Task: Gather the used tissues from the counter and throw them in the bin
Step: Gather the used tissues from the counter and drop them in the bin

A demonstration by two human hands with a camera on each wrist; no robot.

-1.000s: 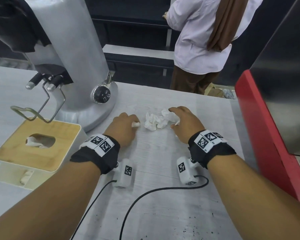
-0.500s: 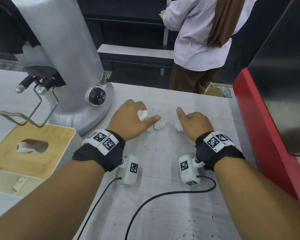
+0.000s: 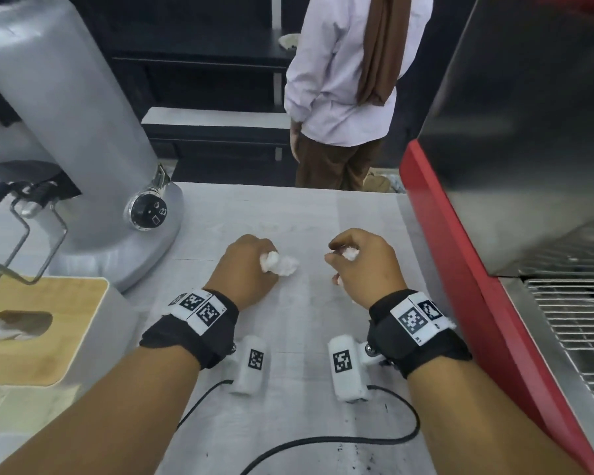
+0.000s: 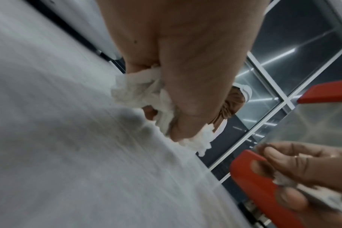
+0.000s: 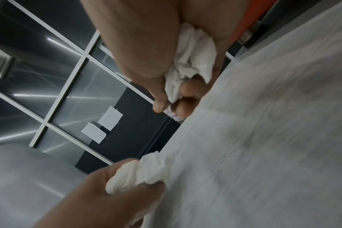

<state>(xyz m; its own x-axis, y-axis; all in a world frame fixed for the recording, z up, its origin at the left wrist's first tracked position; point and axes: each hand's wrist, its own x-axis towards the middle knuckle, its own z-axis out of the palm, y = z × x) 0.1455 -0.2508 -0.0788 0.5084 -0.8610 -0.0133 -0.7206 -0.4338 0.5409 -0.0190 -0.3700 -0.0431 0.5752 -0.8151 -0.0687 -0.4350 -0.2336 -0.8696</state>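
Loose tissues gone from the pale wood-grain counter [image 3: 288, 423] since a second ago, two crumpled white tissue wads now, one [image 3: 277, 263] bunched in the closed left hand [image 3: 246, 270], one [image 3: 350, 254] inside the right hand [image 3: 364, 265], fists side by side, apart.

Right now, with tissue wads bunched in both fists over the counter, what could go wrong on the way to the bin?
1. The left hand grips its tissue wad with much of it sticking out past the fingers, so a piece may tear off or drop.
2. The right hand holds its tissue with a loose tail hanging below the fingers; it could slip out.
3. No bin shows in any view, so the carry may be long.
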